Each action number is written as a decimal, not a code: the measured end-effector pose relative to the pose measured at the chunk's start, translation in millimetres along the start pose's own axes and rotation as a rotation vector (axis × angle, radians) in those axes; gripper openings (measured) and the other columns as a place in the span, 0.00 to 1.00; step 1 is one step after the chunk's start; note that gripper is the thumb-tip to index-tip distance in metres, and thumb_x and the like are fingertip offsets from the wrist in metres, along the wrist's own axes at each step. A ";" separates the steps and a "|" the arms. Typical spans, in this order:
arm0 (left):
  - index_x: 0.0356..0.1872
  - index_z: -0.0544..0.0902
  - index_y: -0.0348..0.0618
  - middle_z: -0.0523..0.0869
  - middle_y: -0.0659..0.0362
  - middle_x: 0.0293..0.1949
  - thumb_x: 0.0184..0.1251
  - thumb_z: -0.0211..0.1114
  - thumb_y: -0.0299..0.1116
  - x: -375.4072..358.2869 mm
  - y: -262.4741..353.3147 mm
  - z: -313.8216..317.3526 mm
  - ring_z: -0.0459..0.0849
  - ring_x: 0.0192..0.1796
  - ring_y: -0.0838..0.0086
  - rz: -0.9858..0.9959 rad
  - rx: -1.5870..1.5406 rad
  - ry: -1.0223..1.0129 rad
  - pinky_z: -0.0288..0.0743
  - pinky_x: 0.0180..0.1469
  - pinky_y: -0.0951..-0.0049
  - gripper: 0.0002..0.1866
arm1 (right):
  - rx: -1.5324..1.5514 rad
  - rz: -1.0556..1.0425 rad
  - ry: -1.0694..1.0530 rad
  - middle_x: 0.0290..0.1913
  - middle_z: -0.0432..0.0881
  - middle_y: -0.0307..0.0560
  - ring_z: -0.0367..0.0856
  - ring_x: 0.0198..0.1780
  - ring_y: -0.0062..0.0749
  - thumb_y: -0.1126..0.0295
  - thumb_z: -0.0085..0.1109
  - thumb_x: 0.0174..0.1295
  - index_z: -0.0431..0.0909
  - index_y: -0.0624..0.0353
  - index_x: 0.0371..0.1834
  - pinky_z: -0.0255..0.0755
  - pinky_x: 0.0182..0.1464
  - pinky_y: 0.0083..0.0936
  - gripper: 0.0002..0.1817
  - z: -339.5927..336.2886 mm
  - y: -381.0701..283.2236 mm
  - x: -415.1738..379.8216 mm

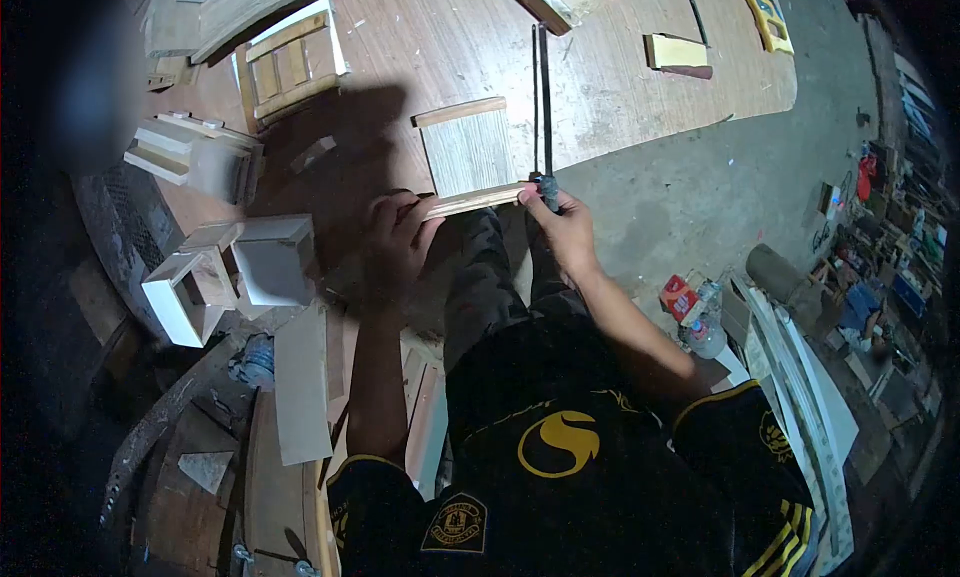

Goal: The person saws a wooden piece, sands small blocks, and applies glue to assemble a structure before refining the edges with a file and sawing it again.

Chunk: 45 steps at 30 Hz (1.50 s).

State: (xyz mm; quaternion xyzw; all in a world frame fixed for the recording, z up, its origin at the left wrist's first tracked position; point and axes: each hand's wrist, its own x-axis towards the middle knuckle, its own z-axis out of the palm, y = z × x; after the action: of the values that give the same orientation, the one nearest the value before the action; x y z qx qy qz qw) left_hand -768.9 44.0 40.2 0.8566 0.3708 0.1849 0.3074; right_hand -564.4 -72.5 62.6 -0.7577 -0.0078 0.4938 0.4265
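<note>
A small rectangular wooden panel (468, 154) with a grey striped face and pale strips along two opposite edges lies at the table's near edge. My left hand (402, 225) is closed on the left end of its near strip (475, 201), partly in shadow. At the strip's right end, my right hand (560, 217) pinches the wood between thumb and fingers. Beside my right fingers is the dark head of a long metal bar clamp (543, 107), whose bar stretches away across the table. Whether the clamp touches the panel is unclear.
On the wooden table (620, 97) are a slatted wooden frame (290, 67), wood blocks (677, 53) and a yellow-handled saw (765, 17). Small open boxes (272, 260) stand at the left. A plastic bottle (705, 337) and long boards (790, 377) are at the right.
</note>
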 end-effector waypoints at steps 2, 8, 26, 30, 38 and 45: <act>0.46 0.84 0.50 0.79 0.59 0.41 0.53 0.73 0.31 5.7 5.5 -3.0 0.77 0.46 0.62 0.024 0.004 -0.008 0.75 0.49 0.64 0.17 | -0.010 -0.010 -0.026 0.35 0.84 0.34 0.76 0.38 0.15 0.65 0.66 0.63 0.85 0.62 0.41 0.70 0.45 0.15 0.11 -0.3 -0.3 0.7; 0.45 0.85 0.52 0.79 0.59 0.40 0.53 0.73 0.30 10.9 9.9 -10.9 0.77 0.45 0.63 0.036 0.068 -0.069 0.75 0.48 0.64 0.16 | 0.110 0.004 -0.059 0.36 0.84 0.36 0.77 0.38 0.15 0.66 0.65 0.63 0.85 0.63 0.42 0.71 0.46 0.16 0.11 1.6 2.7 1.9; 0.45 0.86 0.52 0.78 0.58 0.39 0.53 0.72 0.30 14.5 12.7 -21.1 0.76 0.43 0.65 -0.065 0.059 -0.158 0.74 0.46 0.65 0.16 | 0.072 -0.154 0.020 0.34 0.84 0.36 0.78 0.38 0.15 0.71 0.66 0.61 0.83 0.64 0.45 0.71 0.45 0.16 0.11 8.7 9.9 0.0; 0.46 0.86 0.52 0.79 0.58 0.38 0.54 0.72 0.31 12.4 8.1 -15.8 0.76 0.42 0.64 -0.039 0.045 -0.124 0.74 0.46 0.64 0.16 | 0.084 -0.175 0.012 0.35 0.85 0.36 0.78 0.38 0.15 0.71 0.66 0.62 0.83 0.65 0.46 0.72 0.45 0.16 0.12 8.1 8.4 0.5; 0.48 0.86 0.53 0.79 0.52 0.44 0.55 0.72 0.36 10.9 5.6 -13.1 0.79 0.48 0.57 -0.068 0.068 -0.176 0.76 0.49 0.59 0.17 | 0.058 -0.174 0.002 0.36 0.85 0.36 0.78 0.39 0.15 0.71 0.66 0.62 0.84 0.65 0.46 0.72 0.46 0.15 0.12 5.0 13.0 5.6; 0.45 0.87 0.52 0.80 0.58 0.40 0.55 0.72 0.34 13.1 9.8 -15.2 0.76 0.45 0.63 -0.065 0.080 -0.128 0.74 0.48 0.64 0.14 | 0.040 -0.167 -0.013 0.37 0.85 0.36 0.78 0.40 0.15 0.71 0.66 0.62 0.84 0.65 0.45 0.72 0.46 0.15 0.12 5.2 4.7 3.6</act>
State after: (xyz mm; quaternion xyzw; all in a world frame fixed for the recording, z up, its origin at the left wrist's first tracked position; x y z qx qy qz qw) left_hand -763.5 54.5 59.2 0.8658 0.3850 0.1046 0.3020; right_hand -568.3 -70.6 56.1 -0.7426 -0.0641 0.4614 0.4812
